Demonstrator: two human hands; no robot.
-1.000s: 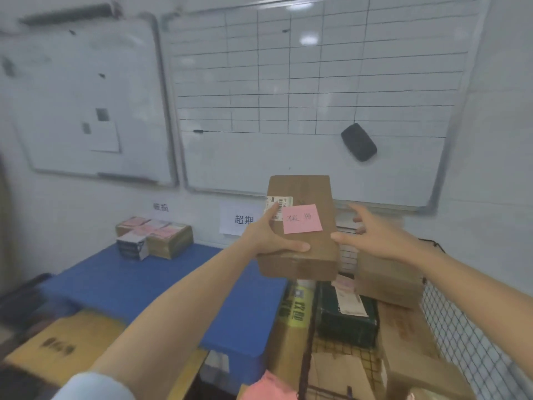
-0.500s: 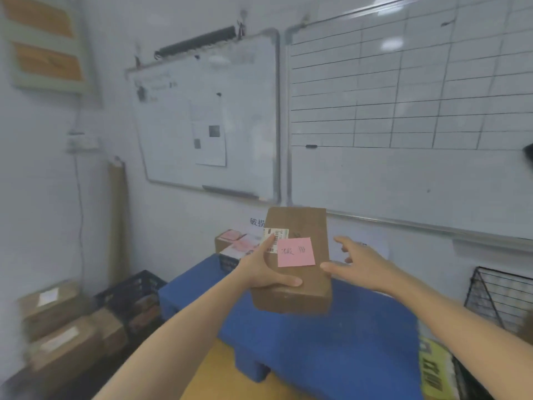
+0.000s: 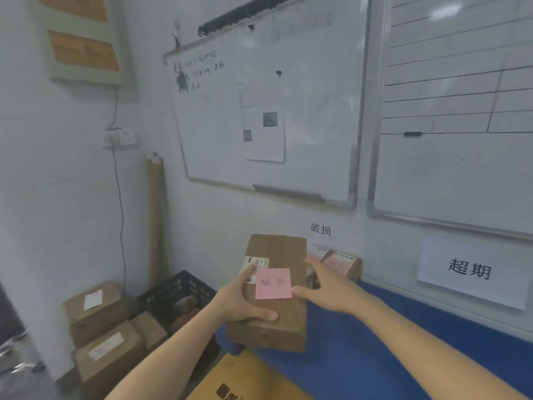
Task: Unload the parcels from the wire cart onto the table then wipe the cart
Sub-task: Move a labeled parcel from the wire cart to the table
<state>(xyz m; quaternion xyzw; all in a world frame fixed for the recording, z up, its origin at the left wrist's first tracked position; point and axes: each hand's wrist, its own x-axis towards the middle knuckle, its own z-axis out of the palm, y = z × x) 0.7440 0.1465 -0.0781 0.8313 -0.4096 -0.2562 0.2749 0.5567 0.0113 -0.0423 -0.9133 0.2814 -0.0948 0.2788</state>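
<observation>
One brown parcel [image 3: 275, 295], bearing one pink note [image 3: 273, 283] and one white label [image 3: 255, 268], is held above the blue worktop [image 3: 403, 350]. Left hand [image 3: 242, 301] fingers clamp its near-left edge. Right hand [image 3: 326, 287], fingers spread, touches its right side. Two small boxes [image 3: 340, 262] sit behind.

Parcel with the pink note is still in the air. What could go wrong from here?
1. Only the left hand grips the brown parcel; the right hand is open beside it, so it could slip.
2. The pink sticky note could peel off.
3. Setting down on the blue table may bump the parcels by the wall.
</observation>
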